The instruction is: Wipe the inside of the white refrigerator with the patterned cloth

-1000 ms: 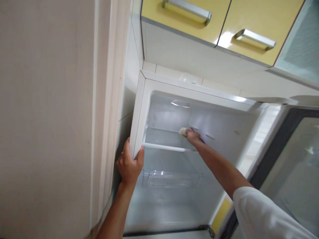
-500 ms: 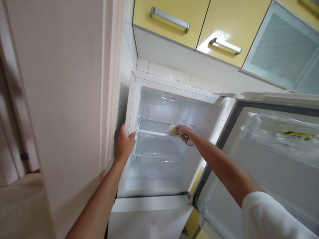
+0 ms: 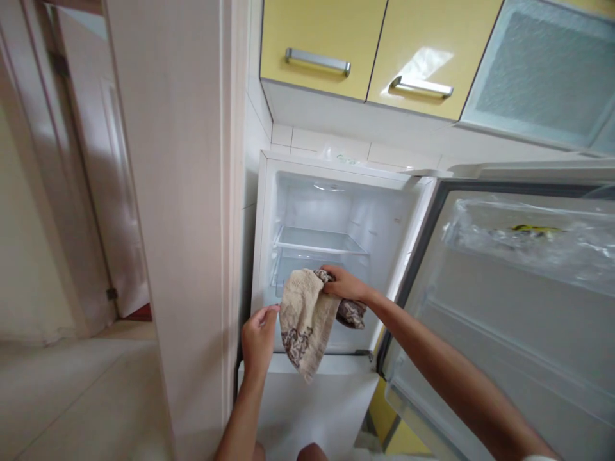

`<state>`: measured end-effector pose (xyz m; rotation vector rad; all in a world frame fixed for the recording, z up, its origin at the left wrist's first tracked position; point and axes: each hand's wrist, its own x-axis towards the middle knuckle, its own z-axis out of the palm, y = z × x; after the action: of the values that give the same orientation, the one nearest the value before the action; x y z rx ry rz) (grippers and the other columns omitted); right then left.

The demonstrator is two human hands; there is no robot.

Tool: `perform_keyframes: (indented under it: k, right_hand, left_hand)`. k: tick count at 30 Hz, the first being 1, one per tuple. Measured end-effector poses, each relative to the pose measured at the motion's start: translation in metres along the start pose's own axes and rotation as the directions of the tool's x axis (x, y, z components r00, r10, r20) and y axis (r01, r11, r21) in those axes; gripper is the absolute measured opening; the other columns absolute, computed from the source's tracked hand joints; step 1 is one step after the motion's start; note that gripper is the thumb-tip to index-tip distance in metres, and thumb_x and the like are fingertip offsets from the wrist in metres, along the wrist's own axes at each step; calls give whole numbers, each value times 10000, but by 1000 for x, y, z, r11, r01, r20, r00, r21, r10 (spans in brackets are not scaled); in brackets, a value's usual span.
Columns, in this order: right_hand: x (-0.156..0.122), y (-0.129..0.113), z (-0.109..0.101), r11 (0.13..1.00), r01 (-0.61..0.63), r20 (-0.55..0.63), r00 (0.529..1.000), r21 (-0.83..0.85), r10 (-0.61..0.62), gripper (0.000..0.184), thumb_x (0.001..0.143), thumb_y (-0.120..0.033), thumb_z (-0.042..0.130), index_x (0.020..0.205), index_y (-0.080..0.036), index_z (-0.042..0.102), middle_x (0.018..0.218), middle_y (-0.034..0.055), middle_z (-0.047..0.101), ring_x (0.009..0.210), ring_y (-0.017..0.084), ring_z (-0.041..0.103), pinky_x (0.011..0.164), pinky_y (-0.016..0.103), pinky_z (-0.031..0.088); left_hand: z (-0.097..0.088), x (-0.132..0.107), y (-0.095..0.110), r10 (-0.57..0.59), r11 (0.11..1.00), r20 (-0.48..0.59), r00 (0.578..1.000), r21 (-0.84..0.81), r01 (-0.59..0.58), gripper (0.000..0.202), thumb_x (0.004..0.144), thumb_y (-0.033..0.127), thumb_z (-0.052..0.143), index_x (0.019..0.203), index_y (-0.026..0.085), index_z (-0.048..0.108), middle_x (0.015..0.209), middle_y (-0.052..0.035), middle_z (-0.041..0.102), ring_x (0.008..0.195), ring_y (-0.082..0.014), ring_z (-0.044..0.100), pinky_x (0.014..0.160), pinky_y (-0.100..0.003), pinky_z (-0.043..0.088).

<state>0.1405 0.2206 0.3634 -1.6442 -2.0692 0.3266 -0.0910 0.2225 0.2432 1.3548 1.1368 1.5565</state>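
A beige towel (image 3: pixel 307 320) with a dark brown pattern hangs partly unfolded in front of the open fridge (image 3: pixel 262 256). My right hand (image 3: pixel 343 283) is closed on its upper part, and a bunched patterned piece hangs below the fingers. At the towel's left edge, my left hand (image 3: pixel 259 333) has its thumb and forefinger pinched together on the cloth. Behind the towel, a glass shelf (image 3: pixel 321 240) spans the inside of the fridge. The lower shelf is partly hidden by the towel and my right hand.
The fridge door (image 3: pixel 504 301) stands wide open on the right, with a clear plastic bag (image 3: pixel 490 230) in its upper rack. Yellow cabinets (image 3: pixel 317 32) hang above. A pale door frame (image 3: pixel 187 224) rises close on the left.
My right hand has drawn the towel out from the shelf towards me, and it now hangs open. My left hand has left the fridge's side edge and come to the towel.
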Motion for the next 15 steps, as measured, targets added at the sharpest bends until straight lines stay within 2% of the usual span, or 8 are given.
perform_keyframes:
  k: [2,5,9,12,15]
  right_hand:
    - [-25,-1,6,974,21,-63,998,224,-7,269,724,-228,581,989,-208,624,940,-5,676,897,180,621,805,273,497]
    - [-60,-2,7,840,39,-175,982,542,67,299,680,-310,652,965,-221,643,881,-20,661,847,187,593,789,301,488]
    - [-99,-3,2,729,21,-276,932,685,233,360,639,-330,699,982,-224,665,931,-16,685,918,205,598,852,316,467]
    - [-123,0,2,654,2,-294,894,756,337,394,642,-358,727,1010,-230,663,991,-8,700,989,225,609,893,326,459]
    - [-145,5,9,596,4,-276,889,803,366,408,658,-367,748,1035,-238,658,1031,-3,709,1026,236,612,927,338,461]
  left_hand:
    - [1,-21,-2,-51,996,-21,998,-68,49,438,685,566,632,847,185,776,968,-109,800,990,-302,730,946,-409,550]
    - [9,-52,-1,-140,976,-36,990,-172,132,520,626,603,728,901,163,759,1000,-136,787,959,-298,726,882,-403,571]
    - [32,-98,3,-206,938,-12,978,-287,194,651,653,690,748,1013,148,712,1041,-152,764,931,-279,723,799,-365,582]
    - [52,-128,6,-222,908,126,967,-334,252,681,704,705,743,1106,156,701,1140,-158,745,1014,-281,714,850,-356,571]
    - [71,-149,8,-272,811,319,908,-432,394,708,729,693,753,1210,177,688,1255,-154,716,1196,-303,662,1003,-385,530]
